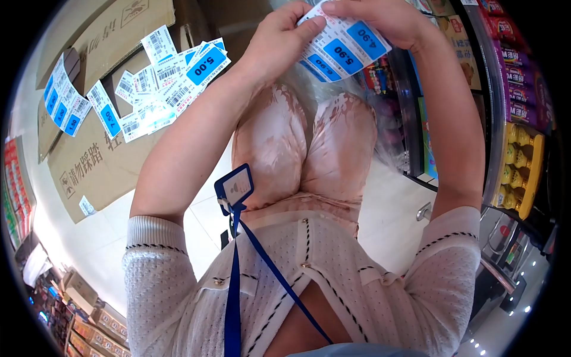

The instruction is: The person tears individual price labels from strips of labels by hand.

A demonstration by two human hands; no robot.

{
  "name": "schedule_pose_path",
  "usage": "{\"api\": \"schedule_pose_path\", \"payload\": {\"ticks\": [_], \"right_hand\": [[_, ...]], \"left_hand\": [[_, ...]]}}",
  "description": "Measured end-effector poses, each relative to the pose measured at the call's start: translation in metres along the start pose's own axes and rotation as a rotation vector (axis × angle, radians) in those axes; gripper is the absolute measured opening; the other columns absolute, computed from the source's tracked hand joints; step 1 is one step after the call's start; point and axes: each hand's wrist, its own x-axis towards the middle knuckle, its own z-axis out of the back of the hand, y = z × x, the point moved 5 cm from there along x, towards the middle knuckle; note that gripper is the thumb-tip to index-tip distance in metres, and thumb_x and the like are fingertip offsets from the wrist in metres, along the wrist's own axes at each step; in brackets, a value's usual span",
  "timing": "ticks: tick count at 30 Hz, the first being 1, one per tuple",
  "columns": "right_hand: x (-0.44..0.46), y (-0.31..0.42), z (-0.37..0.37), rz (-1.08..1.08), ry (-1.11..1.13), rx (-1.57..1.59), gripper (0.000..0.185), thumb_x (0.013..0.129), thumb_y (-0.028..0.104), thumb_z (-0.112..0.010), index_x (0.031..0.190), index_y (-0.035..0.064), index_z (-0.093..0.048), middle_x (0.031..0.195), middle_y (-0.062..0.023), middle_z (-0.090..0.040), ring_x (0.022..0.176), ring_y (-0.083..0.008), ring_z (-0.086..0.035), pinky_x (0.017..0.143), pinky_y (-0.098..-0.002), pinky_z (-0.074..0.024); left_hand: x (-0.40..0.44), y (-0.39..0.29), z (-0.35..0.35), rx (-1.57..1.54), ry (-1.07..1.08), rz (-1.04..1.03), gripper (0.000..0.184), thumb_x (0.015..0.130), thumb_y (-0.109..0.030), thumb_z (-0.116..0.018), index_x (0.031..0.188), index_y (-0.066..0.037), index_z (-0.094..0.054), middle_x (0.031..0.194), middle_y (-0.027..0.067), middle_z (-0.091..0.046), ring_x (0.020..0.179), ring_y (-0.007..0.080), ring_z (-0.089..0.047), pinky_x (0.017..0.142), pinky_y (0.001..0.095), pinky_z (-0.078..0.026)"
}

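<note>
At the top centre, a sheet of blue and white price labels point(342, 50) is held between my two hands. My left hand point(285, 34) pinches its left edge, with the thumb over the printed side. My right hand point(380, 18) grips the upper edge, its thumb near the top corner. The sheet shows prices such as 5.90 and 4.90 and bends slightly. To the left, a pile of similar price labels point(172, 80) lies spread over cardboard, and a separate strip of labels point(62, 98) curls at its left.
Flattened cardboard boxes point(113, 169) lie at the left. On the right stands a shelf with purple packets point(520, 95) and a yellow tray point(529, 193) of small items. Clear plastic wrap point(386, 140) hangs beside the shelf. A blue lanyard with a badge point(238, 187) hangs in front of me.
</note>
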Motion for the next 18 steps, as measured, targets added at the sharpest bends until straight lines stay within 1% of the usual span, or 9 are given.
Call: {"api": "schedule_pose_path", "payload": {"ticks": [1, 2, 3, 6, 8, 9, 11, 18], "right_hand": [[-0.001, 0.0, -0.002, -0.02, 0.032, -0.018, 0.017, 0.089, 0.016, -0.058, 0.091, 0.0002, -0.064, 0.077, -0.0015, -0.063, 0.066, -0.0074, -0.058, 0.057, -0.023, -0.0467], [0.001, -0.001, 0.0, 0.035, 0.003, -0.134, 0.018, 0.09, 0.017, -0.057, 0.09, 0.0004, -0.064, 0.076, -0.0008, -0.063, 0.064, -0.0068, -0.057, 0.057, -0.0227, -0.0463], [0.001, -0.003, 0.0, 0.032, 0.008, -0.107, 0.018, 0.09, 0.017, -0.057, 0.089, 0.0003, -0.064, 0.076, -0.0012, -0.064, 0.064, -0.0071, -0.058, 0.057, -0.0227, -0.0466], [0.002, -0.009, 0.0, 0.032, 0.03, 0.0, 0.018, 0.09, 0.016, -0.057, 0.087, -0.0002, -0.064, 0.077, -0.0025, -0.064, 0.065, -0.008, -0.059, 0.059, -0.0228, -0.0477], [0.002, -0.013, -0.002, 0.044, 0.053, 0.111, 0.018, 0.09, 0.016, -0.057, 0.086, -0.0005, -0.063, 0.078, -0.0036, -0.065, 0.066, -0.0089, -0.06, 0.06, -0.0229, -0.0487], [0.001, -0.015, -0.003, 0.052, 0.068, 0.166, 0.018, 0.09, 0.016, -0.057, 0.086, -0.0007, -0.063, 0.078, -0.004, -0.065, 0.066, -0.0093, -0.06, 0.06, -0.0229, -0.049], [0.0, -0.017, -0.006, 0.068, 0.097, 0.274, 0.019, 0.09, 0.016, -0.056, 0.086, -0.0012, -0.063, 0.079, -0.0048, -0.065, 0.067, -0.0102, -0.061, 0.061, -0.023, -0.0497], [-0.003, -0.015, -0.01, 0.101, 0.064, 0.288, 0.018, 0.091, 0.015, -0.055, 0.086, -0.0013, -0.063, 0.08, -0.0046, -0.065, 0.067, -0.01, -0.061, 0.062, -0.0226, -0.0499]], "left_hand": [[-0.001, 0.001, -0.001, -0.006, 0.014, -0.002, 0.012, 0.093, -0.014, -0.052, 0.094, -0.003, -0.056, 0.082, -0.001, -0.058, 0.074, 0.0061, -0.05, 0.068, 0.0213, -0.041], [-0.001, 0.001, -0.001, -0.012, 0.029, -0.004, 0.012, 0.093, -0.015, -0.052, 0.093, -0.003, -0.057, 0.081, -0.0015, -0.057, 0.074, 0.0058, -0.049, 0.067, 0.021, -0.041], [-0.002, 0.001, -0.002, -0.019, 0.044, -0.006, 0.013, 0.093, -0.015, -0.052, 0.092, -0.003, -0.057, 0.08, -0.0019, -0.057, 0.073, 0.0055, -0.049, 0.066, 0.0208, -0.04], [-0.004, -0.004, 0.0, 0.131, 0.011, -0.016, 0.024, 0.089, -0.019, -0.06, 0.104, -0.001, -0.061, 0.09, 0.0063, -0.065, 0.08, 0.0113, -0.06, 0.075, 0.0261, -0.047], [-0.003, -0.003, -0.001, 0.063, 0.033, -0.039, 0.015, 0.092, -0.017, -0.055, 0.092, -0.002, -0.059, 0.081, -0.0001, -0.059, 0.074, 0.0069, -0.052, 0.068, 0.0221, -0.042], [-0.003, -0.003, -0.001, 0.029, 0.044, -0.05, 0.015, 0.094, -0.016, -0.052, 0.087, -0.003, -0.058, 0.076, -0.0032, -0.055, 0.071, 0.0048, -0.047, 0.065, 0.0201, -0.039], [-0.005, -0.007, 0.0, 0.065, 0.028, -0.077, 0.017, 0.094, -0.017, -0.053, 0.084, -0.004, -0.058, 0.073, -0.0036, -0.055, 0.069, 0.0045, -0.047, 0.064, 0.0198, -0.039], [-0.009, -0.011, 0.0, 0.047, -0.014, -0.102, 0.018, 0.094, -0.017, -0.053, 0.082, -0.004, -0.058, 0.072, -0.0037, -0.054, 0.069, 0.004, -0.046, 0.063, 0.0192, -0.038]]}}
